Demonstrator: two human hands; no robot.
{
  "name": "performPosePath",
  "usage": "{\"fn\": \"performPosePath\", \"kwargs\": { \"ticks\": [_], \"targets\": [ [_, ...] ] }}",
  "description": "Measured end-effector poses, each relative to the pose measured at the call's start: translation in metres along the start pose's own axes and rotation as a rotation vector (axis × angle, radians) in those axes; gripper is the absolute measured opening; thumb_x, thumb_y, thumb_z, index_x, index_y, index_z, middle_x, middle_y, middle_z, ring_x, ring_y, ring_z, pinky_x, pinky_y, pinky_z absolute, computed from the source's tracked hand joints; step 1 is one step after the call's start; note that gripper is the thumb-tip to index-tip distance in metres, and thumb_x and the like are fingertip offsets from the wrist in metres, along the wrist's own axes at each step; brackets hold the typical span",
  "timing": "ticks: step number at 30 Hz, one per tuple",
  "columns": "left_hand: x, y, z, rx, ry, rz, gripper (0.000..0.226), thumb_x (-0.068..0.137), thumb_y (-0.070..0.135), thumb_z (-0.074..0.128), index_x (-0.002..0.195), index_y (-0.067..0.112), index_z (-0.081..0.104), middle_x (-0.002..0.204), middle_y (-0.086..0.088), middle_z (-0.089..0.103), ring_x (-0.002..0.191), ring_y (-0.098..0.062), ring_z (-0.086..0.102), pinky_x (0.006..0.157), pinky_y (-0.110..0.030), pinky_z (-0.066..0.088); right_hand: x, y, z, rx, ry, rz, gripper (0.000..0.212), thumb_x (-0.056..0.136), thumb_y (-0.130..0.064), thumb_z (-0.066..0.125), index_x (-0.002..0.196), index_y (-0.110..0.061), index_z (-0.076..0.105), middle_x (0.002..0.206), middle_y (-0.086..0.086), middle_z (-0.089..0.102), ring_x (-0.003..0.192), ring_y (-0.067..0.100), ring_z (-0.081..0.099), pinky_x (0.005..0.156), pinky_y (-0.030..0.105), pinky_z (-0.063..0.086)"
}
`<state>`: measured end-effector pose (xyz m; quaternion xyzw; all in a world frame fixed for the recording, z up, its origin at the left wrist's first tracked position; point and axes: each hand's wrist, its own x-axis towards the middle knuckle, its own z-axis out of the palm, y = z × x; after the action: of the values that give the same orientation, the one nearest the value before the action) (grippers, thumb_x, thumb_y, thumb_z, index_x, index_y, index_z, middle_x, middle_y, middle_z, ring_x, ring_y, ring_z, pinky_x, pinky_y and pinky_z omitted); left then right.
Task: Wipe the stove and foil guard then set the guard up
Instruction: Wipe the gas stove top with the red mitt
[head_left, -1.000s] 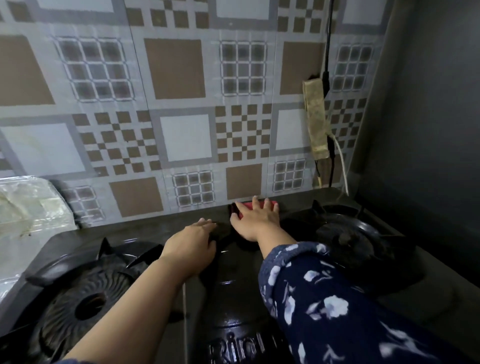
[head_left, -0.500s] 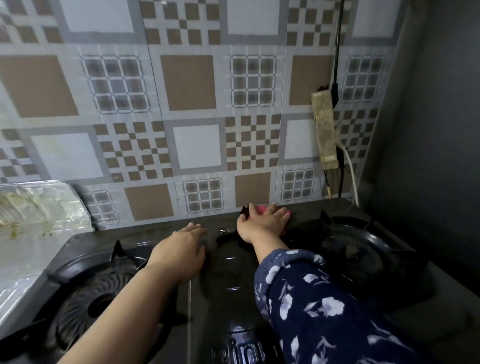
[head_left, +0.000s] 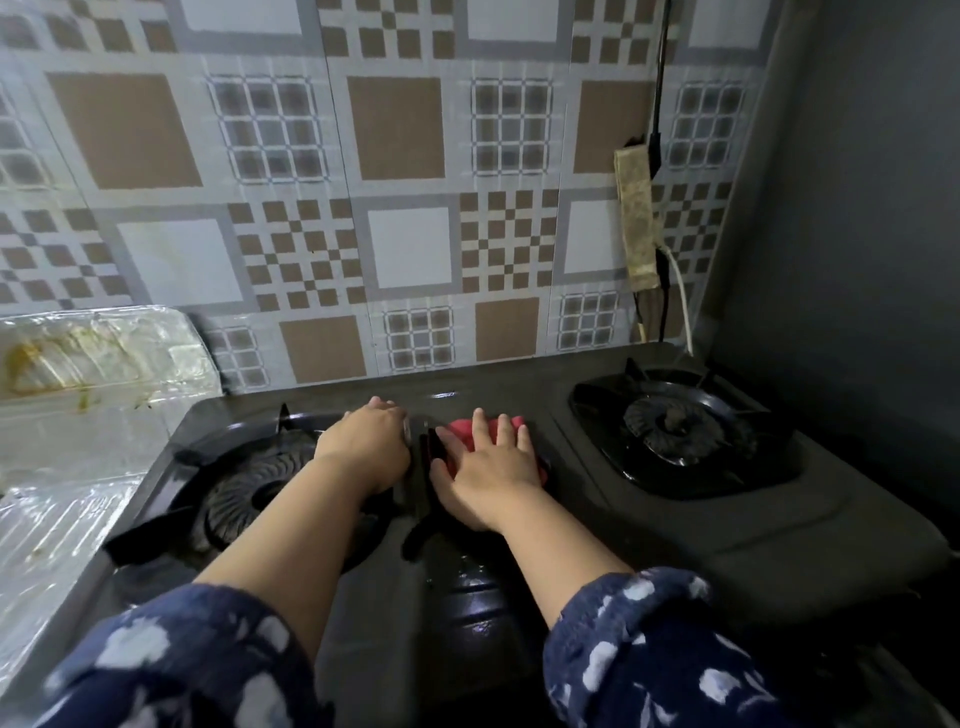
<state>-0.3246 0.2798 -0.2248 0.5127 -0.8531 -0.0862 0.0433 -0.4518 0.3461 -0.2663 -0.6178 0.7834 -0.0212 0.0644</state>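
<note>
While flat, right hand (head_left: 485, 467) covers red cloth (head_left: 470, 431).

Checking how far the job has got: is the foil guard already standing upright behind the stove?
No, the foil guard lies at the left beside the stove, stained, not behind it.

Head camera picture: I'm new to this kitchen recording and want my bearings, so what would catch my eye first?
The red cloth stands out, pressed flat under the right hand in the middle of the black stove, between its two burners. The left hand rests just beside it, at the left burner's edge. Far left, a stained foil guard leans against the patterned wall tiles.
</note>
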Motion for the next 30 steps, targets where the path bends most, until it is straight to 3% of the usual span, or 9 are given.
{"fn": "performPosePath", "kwargs": {
  "ticks": [3,6,9,12,17,22,27,30],
  "targets": [
    [-0.009,-0.009,-0.002,-0.024,-0.011,0.02,0.054,0.086,0.01,0.041,0.14,0.019,0.04,0.154,-0.004,0.031,0.142,-0.026,0.029,0.113,-0.044,0.03,-0.024,-0.014,0.003,0.027,0.025,-0.07,0.061,0.095,-0.054,0.021,0.151,-0.032,0.013,0.162,0.004,-0.008,0.147,0.036,-0.005,0.118,0.05,-0.008],
    [-0.012,-0.012,-0.002,-0.035,-0.007,0.055,0.058,0.088,0.011,0.04,0.145,0.019,0.034,0.157,-0.002,0.024,0.145,-0.021,0.021,0.116,-0.042,0.026,-0.037,-0.008,0.006,0.018,0.077,-0.216,0.055,0.095,-0.057,0.022,0.148,-0.042,0.02,0.162,-0.007,0.005,0.149,0.03,-0.003,0.118,0.048,-0.009],
    [-0.008,-0.013,-0.004,-0.019,0.009,0.06,0.053,0.089,0.013,0.04,0.142,0.02,0.038,0.155,-0.001,0.03,0.143,-0.018,0.027,0.113,-0.04,0.031,-0.029,0.0,0.001,-0.009,0.04,-0.28,0.051,0.095,-0.061,0.021,0.145,-0.051,0.018,0.161,-0.014,0.008,0.149,0.024,-0.002,0.118,0.05,-0.006],
    [-0.003,-0.011,-0.008,-0.006,0.037,0.035,0.044,0.091,0.018,0.041,0.134,0.02,0.048,0.145,-0.002,0.044,0.133,-0.023,0.043,0.106,-0.04,0.04,0.004,0.004,-0.005,0.003,0.009,-0.252,0.049,0.095,-0.061,0.021,0.144,-0.056,0.016,0.16,-0.017,0.005,0.149,0.021,-0.003,0.118,0.051,-0.005],
    [0.013,-0.013,-0.001,0.006,0.069,0.028,0.04,0.093,0.023,0.036,0.13,0.023,0.052,0.138,-0.002,0.053,0.125,-0.024,0.051,0.099,-0.041,0.045,0.076,0.007,-0.011,0.001,0.004,-0.238,0.051,0.095,-0.062,0.018,0.145,-0.054,0.014,0.161,-0.012,0.006,0.149,0.024,0.001,0.118,0.051,-0.003],
    [0.033,-0.02,-0.002,0.033,0.107,-0.007,0.036,0.095,0.027,0.036,0.125,0.022,0.056,0.136,-0.001,0.055,0.125,-0.023,0.051,0.097,-0.039,0.047,0.145,0.006,-0.015,0.009,-0.019,-0.183,0.052,0.094,-0.06,0.017,0.145,-0.054,0.012,0.161,-0.012,0.007,0.148,0.026,0.005,0.118,0.051,0.001],
    [0.039,-0.035,-0.005,0.024,0.135,-0.043,0.036,0.097,0.03,0.037,0.127,0.021,0.055,0.138,0.001,0.054,0.128,-0.018,0.048,0.1,-0.037,0.044,0.175,-0.014,-0.02,0.014,0.008,-0.184,0.053,0.094,-0.053,0.016,0.146,-0.047,0.022,0.158,-0.011,0.022,0.143,0.026,0.023,0.112,0.05,0.018],
    [0.03,-0.041,-0.006,0.023,0.137,-0.082,0.039,0.097,0.037,0.037,0.128,0.02,0.054,0.14,0.001,0.052,0.13,-0.018,0.046,0.101,-0.037,0.043,0.169,-0.021,-0.016,0.012,0.0,-0.236,0.052,0.095,-0.05,0.015,0.147,-0.048,0.019,0.159,-0.013,0.017,0.146,0.025,0.016,0.114,0.052,0.011]
  ]
}}
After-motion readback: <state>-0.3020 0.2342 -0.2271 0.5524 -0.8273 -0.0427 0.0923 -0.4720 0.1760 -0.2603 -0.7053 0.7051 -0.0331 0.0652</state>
